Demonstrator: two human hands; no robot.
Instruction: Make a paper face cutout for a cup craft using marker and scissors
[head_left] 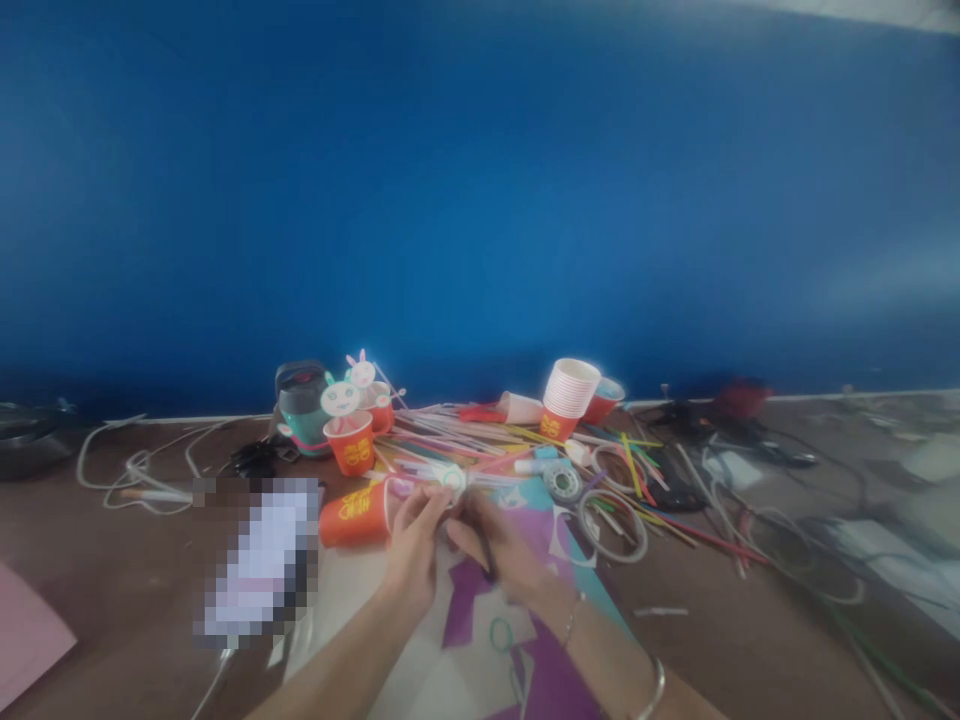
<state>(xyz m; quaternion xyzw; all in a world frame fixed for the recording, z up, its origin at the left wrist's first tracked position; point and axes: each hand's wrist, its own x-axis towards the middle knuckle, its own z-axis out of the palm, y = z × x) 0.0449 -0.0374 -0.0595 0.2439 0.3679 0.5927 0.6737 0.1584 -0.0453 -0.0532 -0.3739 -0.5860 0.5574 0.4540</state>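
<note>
Small paper disc pinched between close-set hands

The left hand (416, 532) pinches a thin white paper disc (453, 480) marked with a green ring; the disc lies at its fingertips, at one o'clock from the palm. The right hand (501, 548), close on the other side, is curled around a dark curved tool (489, 562), too blurred to name.

At six o'clock from the hands lie flat, sharp-edged purple paper scraps (460, 602) and, slightly toward five, a green oval outline (501, 634) on pale paper. A smooth orange paper cup (354, 516) rests on its side at nine. At ten stands an upright orange cup (352, 446) topped by a paper rabbit face (342, 399).

Slender, glossy coloured sticks (457, 432) spread across twelve o'clock. A tall nest of paper cups (571, 390) rises between one and two, with a round tape roll (562, 482) between two and three. A pixelated slab (259, 560) lies between eight and nine.

The brown surface (142, 570) runs back to a plain blue wall (465, 200).
</note>
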